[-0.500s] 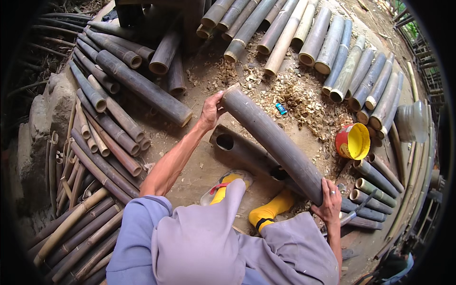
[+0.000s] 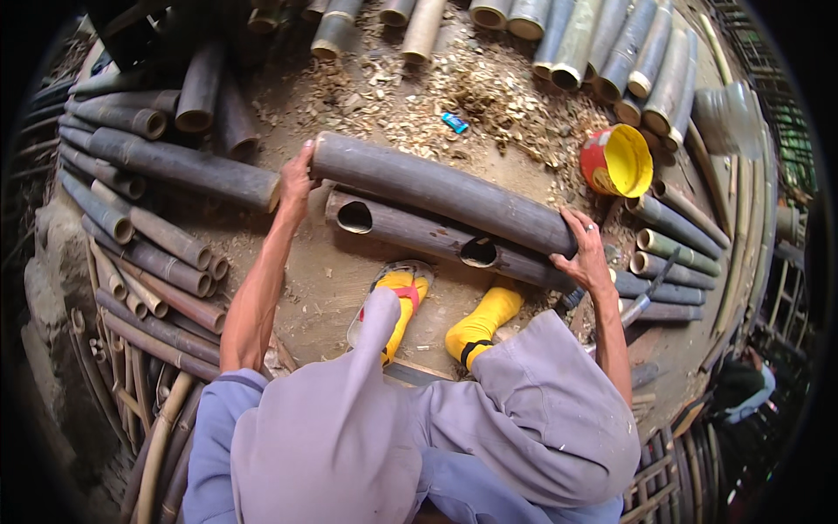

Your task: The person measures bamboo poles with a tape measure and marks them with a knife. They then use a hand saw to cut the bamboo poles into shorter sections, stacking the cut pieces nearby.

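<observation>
A thick dark bamboo tube (image 2: 445, 189) spans the space between my hands, tilted down slightly to the right. My left hand (image 2: 298, 175) grips its left end, the thumb near the cut rim. At the other end my right hand (image 2: 583, 251) is closed round the tube, a ring on one finger. Just nearer to me, partly behind it, lies a second bamboo tube with two oval holes (image 2: 406, 234) cut in its side. My feet, in yellow socks (image 2: 485, 319) and a sandal, rest on the ground close by it.
Cut bamboo tubes (image 2: 179, 166) are stacked at the left, with more rows at the far side. Wood shavings (image 2: 384, 96) and a small blue packet (image 2: 454, 122) lie beyond my hands. A red and yellow bucket (image 2: 616, 162), a clear jar (image 2: 730, 120) and a bladed tool (image 2: 642, 301) are at the right.
The held tube has swung from a steep slant to nearly level, its left end moving left with my left hand. More of the holed tube shows. The view has shifted too.
</observation>
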`<state>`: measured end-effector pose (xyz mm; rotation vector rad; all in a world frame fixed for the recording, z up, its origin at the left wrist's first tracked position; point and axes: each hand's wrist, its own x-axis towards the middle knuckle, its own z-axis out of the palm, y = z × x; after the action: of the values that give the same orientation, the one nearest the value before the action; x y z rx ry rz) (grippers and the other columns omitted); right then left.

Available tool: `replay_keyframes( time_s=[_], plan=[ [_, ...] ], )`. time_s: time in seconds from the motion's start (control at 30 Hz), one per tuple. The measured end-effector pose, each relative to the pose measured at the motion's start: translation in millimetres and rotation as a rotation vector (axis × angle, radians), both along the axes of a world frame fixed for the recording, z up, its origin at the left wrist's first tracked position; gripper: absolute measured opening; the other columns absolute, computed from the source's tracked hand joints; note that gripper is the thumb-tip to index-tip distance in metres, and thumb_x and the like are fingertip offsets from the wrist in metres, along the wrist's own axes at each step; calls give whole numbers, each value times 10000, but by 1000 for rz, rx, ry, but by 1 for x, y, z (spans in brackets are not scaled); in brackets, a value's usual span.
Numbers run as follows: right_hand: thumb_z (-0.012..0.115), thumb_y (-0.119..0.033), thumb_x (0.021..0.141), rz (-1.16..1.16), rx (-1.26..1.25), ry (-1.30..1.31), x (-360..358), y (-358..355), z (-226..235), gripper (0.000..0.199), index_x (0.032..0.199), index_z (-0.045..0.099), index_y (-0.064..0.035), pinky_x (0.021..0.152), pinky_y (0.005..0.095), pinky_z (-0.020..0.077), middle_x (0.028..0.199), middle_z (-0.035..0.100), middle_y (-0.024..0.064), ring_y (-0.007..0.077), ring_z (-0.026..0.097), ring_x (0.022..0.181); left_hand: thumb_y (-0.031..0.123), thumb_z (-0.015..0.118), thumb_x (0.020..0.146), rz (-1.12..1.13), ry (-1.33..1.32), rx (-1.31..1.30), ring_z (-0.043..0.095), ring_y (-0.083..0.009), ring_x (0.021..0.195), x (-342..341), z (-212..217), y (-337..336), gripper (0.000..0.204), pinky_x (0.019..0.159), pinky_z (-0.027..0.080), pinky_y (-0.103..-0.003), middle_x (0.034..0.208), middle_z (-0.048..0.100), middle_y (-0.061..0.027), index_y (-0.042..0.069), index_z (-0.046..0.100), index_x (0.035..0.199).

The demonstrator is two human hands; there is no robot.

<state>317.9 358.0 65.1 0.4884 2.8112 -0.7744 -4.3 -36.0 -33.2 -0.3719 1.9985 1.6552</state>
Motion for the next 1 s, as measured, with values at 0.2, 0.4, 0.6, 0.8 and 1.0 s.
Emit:
replay_keyframes(
  time_s=[0.2, 0.4, 0.6, 0.8, 1.0],
  plan=[
    [755, -400, 774, -734, -279, 221, 45, -11, -26, 781, 1395, 430, -56, 962, 391, 434, 1266, 529, 191, 285, 535, 1142, 519, 522, 916, 21, -142, -17, 555, -218, 911, 8, 0, -6, 509, 857, 430, -406, 1028, 607, -46, 95, 595, 1189],
    [665, -377, 860, -911, -131, 207, 78, -37, -64, 566, 1254, 557, 15, 929, 388, 451, 1129, 639, 210, 311, 606, 1059, 432, 577, 906, -323, 302, -441, 577, -223, 906, -13, -20, -24, 484, 828, 457, -376, 1017, 620, -89, 43, 599, 1192],
    [673, -293, 835, -1073, -186, 67, 94, -64, -66, 592, 1321, 483, -12, 950, 408, 437, 1183, 589, 259, 367, 572, 1110, 305, 781, 656, -1110, 889, -412, 486, -324, 1182, 23, 51, 83, 751, 1025, 373, -438, 1250, 528, -170, 108, 503, 1325],
    [727, -142, 733, -516, 68, 211, 30, -39, -56, 647, 1321, 479, -33, 985, 442, 422, 1242, 514, 246, 406, 492, 1180, 305, 807, 560, -1292, 827, -645, 520, -343, 1171, 23, 41, 158, 872, 988, 420, -425, 1223, 569, -156, 124, 469, 1343],
    [706, -84, 739, -282, -114, 84, -27, -24, -95, 525, 1224, 507, -61, 913, 498, 479, 1143, 522, 283, 453, 561, 1056, 296, 801, 516, -1251, 609, -406, 612, -326, 1045, -2, 32, 145, 897, 906, 480, -384, 1162, 626, -167, 117, 488, 1337]
  ],
)
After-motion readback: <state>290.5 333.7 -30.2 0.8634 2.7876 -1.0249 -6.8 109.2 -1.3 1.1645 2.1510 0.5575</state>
